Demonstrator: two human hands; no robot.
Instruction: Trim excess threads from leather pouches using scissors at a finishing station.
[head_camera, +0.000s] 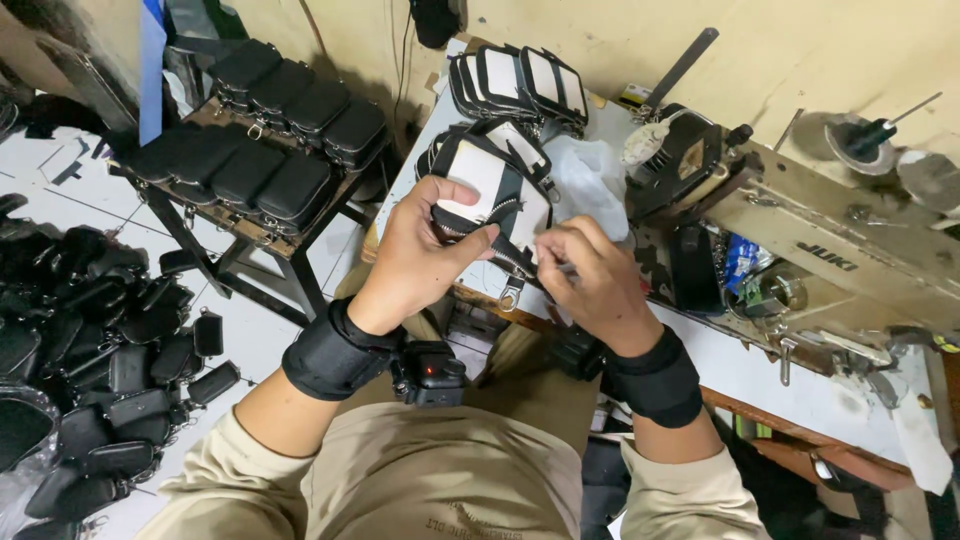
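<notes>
A small black and white zippered pouch (490, 180) is held up over the edge of the sewing table. My left hand (420, 255) grips its left side, thumb over the top. My right hand (590, 275) pinches the zipper strip at the pouch's lower right, near a metal clip (511, 295) that dangles below. Both wrists wear black bands.
Several more black and white pouches (520, 80) lie stacked on the table behind. A sewing machine (800, 230) stands at the right. A low wooden rack (255, 150) at the left carries rows of black pouches, and a heap of black pouches (90, 350) covers the floor.
</notes>
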